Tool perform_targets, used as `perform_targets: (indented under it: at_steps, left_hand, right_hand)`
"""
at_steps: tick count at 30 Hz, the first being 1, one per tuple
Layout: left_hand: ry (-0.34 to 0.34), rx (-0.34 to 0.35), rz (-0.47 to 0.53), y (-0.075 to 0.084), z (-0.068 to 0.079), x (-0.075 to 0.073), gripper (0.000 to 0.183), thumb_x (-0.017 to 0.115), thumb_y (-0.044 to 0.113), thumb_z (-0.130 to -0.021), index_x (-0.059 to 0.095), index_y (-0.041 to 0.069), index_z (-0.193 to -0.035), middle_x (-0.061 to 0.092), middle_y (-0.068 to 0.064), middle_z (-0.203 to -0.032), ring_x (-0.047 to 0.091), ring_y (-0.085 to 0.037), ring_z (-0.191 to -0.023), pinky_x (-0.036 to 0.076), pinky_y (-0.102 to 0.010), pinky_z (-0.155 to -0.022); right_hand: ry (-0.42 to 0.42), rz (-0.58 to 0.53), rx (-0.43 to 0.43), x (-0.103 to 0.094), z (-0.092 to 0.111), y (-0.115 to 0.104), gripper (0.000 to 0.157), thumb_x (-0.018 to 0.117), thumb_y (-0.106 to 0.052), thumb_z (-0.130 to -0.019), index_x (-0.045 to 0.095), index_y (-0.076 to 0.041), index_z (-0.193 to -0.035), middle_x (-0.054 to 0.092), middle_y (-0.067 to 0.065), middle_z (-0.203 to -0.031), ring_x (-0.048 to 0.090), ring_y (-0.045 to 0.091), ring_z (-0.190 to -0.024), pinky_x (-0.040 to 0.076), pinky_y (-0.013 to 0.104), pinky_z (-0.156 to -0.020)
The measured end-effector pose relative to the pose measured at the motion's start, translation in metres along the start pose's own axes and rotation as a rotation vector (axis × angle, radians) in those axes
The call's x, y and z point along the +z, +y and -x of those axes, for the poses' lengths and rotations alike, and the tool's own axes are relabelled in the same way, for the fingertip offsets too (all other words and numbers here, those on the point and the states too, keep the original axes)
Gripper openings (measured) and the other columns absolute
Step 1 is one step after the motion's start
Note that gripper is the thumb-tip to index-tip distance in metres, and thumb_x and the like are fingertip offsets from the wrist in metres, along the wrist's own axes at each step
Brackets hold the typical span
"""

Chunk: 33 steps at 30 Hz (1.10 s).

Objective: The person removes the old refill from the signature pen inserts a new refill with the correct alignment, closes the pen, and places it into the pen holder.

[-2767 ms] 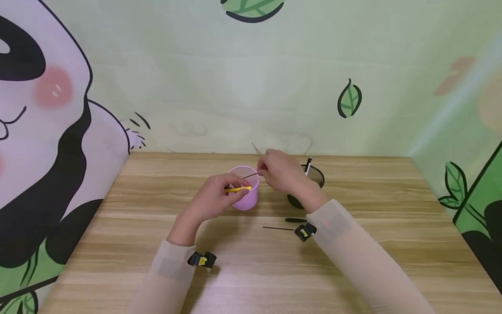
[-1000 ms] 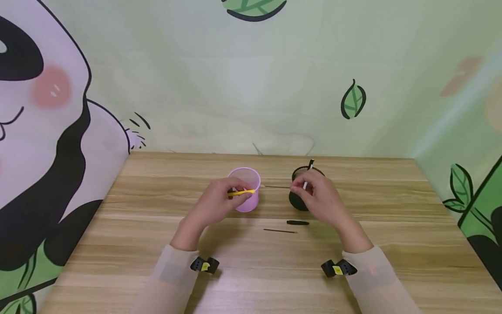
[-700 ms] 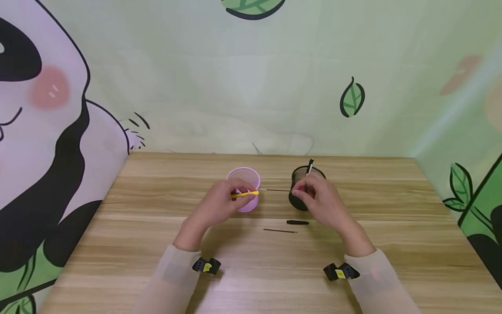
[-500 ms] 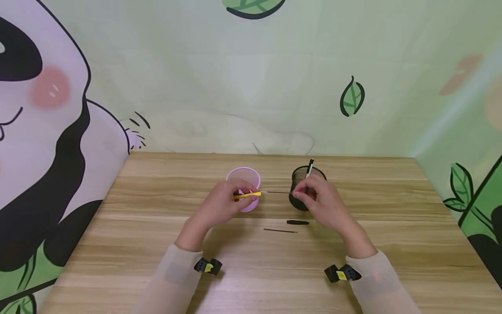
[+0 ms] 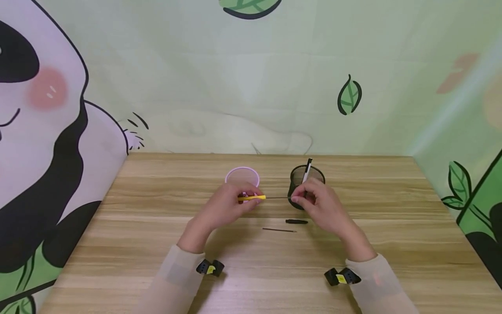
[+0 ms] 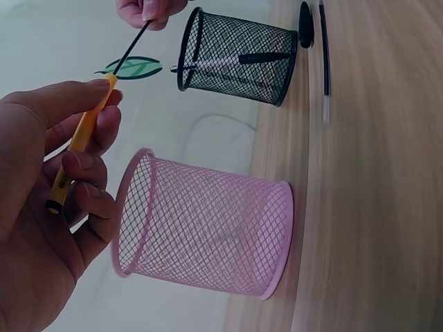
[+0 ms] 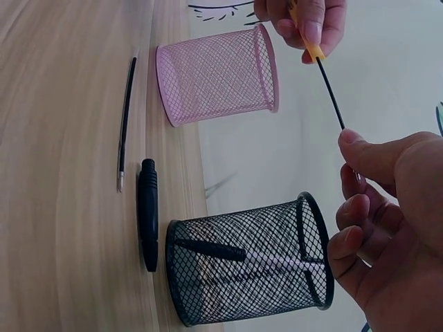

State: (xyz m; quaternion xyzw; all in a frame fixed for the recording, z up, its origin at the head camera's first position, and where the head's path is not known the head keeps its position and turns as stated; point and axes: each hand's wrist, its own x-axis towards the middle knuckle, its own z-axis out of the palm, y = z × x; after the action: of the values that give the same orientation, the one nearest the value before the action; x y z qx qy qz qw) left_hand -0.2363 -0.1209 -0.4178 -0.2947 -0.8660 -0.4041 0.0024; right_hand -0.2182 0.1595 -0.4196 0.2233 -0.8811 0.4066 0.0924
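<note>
My left hand (image 5: pixel 231 203) grips a slim yellow pen barrel (image 6: pixel 84 131) with a dark lower end, its mouth facing right. My right hand (image 5: pixel 323 205) pinches a thin black ink refill (image 7: pixel 330 90) between thumb and forefinger. The far end of the refill meets the barrel's mouth, the two roughly in line. Below and behind my left hand stands a pink mesh pen cup (image 6: pixel 208 221). A black mesh pen cup (image 6: pixel 228 41) stands behind my right hand, with a black-and-white pen (image 5: pixel 308 168) leaning in it.
In front of the cups lie a short black pen barrel (image 7: pixel 148 214) and a second thin black refill (image 7: pixel 127 117) on the wooden table (image 5: pixel 251 270). A printed backdrop (image 5: pixel 176 87) rises behind the table's back edge.
My right hand has moved from beside the pink cup to the black cup with the refill. My left hand has then brought the yellow barrel rightward, closing the gap to the refill.
</note>
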Motion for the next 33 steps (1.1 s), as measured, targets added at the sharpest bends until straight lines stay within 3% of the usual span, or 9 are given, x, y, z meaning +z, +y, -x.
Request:
perform_targets:
  at_steps: [5, 15, 20, 33]
  left_hand:
    - [-0.013, 0.016, 0.004, 0.003, -0.002, 0.002, 0.012, 0.074, 0.022, -0.098, 0.080, 0.016, -0.106, 0.077, 0.007, -0.102, 0.069, -0.010, -0.096, 0.059, -0.032, -0.084]
    - [-0.035, 0.040, -0.027, 0.007, -0.003, 0.008, 0.011, 0.073, 0.023, -0.099, 0.080, 0.018, -0.106, 0.076, 0.006, -0.099, 0.067, -0.008, -0.089, 0.056, -0.025, -0.077]
    - [-0.039, 0.030, -0.027, 0.008, -0.003, 0.010, 0.015, 0.072, 0.024, -0.099, 0.079, 0.014, -0.108, 0.075, 0.005, -0.097, 0.065, -0.010, -0.087, 0.055, -0.026, -0.075]
    - [-0.050, 0.038, -0.042, 0.008, -0.003, 0.013, 0.015, 0.071, 0.026, -0.100, 0.079, 0.018, -0.109, 0.076, 0.007, -0.101, 0.067, -0.008, -0.091, 0.056, -0.027, -0.079]
  right_hand:
    - [-0.017, -0.014, 0.001, 0.004, 0.000, -0.004, 0.003, 0.076, -0.013, -0.095, 0.073, -0.012, -0.094, 0.059, -0.001, -0.087, 0.049, 0.011, -0.071, 0.041, 0.023, -0.062]
    - [-0.037, -0.042, -0.007, 0.010, 0.000, -0.009, 0.007, 0.075, -0.016, -0.096, 0.074, -0.009, -0.096, 0.061, -0.002, -0.090, 0.050, 0.012, -0.071, 0.042, 0.023, -0.062]
    - [-0.033, -0.040, -0.007, 0.010, 0.000, -0.009, 0.007, 0.075, -0.016, -0.095, 0.075, -0.010, -0.097, 0.061, -0.002, -0.089, 0.050, 0.012, -0.071, 0.042, 0.023, -0.061]
    - [-0.040, -0.030, -0.003, 0.010, 0.002, -0.008, 0.006, 0.075, -0.015, -0.095, 0.074, -0.010, -0.096, 0.060, -0.002, -0.089, 0.050, 0.012, -0.073, 0.042, 0.023, -0.063]
